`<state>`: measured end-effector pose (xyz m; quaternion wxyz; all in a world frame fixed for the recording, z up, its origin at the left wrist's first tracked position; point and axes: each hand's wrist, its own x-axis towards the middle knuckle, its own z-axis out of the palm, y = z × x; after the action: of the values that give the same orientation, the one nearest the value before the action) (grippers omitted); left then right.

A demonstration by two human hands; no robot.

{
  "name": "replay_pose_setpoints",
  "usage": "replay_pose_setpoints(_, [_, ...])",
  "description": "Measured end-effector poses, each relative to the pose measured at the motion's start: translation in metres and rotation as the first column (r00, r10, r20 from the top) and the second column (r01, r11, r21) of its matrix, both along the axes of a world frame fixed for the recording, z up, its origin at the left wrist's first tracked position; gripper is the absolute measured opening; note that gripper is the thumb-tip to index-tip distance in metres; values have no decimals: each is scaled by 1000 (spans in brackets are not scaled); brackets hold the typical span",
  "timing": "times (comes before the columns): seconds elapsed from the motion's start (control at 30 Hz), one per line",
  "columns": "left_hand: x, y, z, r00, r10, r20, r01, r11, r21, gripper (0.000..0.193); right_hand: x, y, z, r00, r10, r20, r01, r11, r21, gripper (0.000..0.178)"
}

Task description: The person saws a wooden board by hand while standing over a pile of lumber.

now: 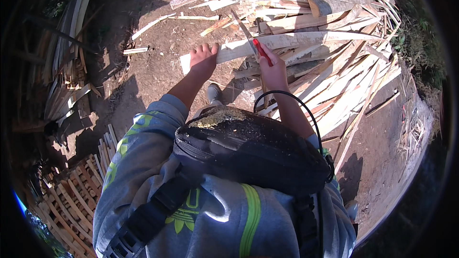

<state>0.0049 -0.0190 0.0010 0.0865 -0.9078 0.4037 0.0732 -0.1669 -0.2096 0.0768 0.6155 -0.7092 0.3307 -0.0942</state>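
Observation:
A long pale wooden board (296, 41) lies across the far middle, its left end sticking out past a heap of wood. My left hand (203, 59) presses on the board near that end, fingers bent over its far edge. In my right hand (274, 72) is a handsaw (245, 26) with a red grip, my fingers closed around it. Its narrow blade points away and a little left, crossing the board to the right of my left hand. Whether the teeth touch the wood, I cannot tell.
A big heap of offcuts and slabs (330, 71) fills the far right. Stacked curved strips (71, 200) stand at lower left, with more planks (67, 67) at far left. A black bag (248, 148) hangs at my front. Loose sticks (150, 26) lie on bare soil.

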Motion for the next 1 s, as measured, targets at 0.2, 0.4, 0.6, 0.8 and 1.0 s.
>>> replay_pose_setpoints(0.2, [16,-3,-6,997,-45,68,45,999,-2,57,-124,37,17,981,-25,192,22,1000,16,51])
replay_pose_setpoints(0.4, [14,4,-12,987,-82,138,91,994,-63,54,-103,24,74,999,39,26,-40,999,13,47])
replay_pose_setpoints(0.6, [11,2,-4,984,-105,146,115,991,-63,52,-98,20,119,993,-49,111,44,998,42,53])
replay_pose_setpoints(0.8, [10,10,-14,987,-61,147,74,994,-80,50,-46,0,151,934,-64,352,103,990,-92,56])
replay_pose_setpoints(1.0, [11,1,-17,987,-103,120,110,993,-50,55,-3,-33,-4,995,6,99,8,991,-136,56])
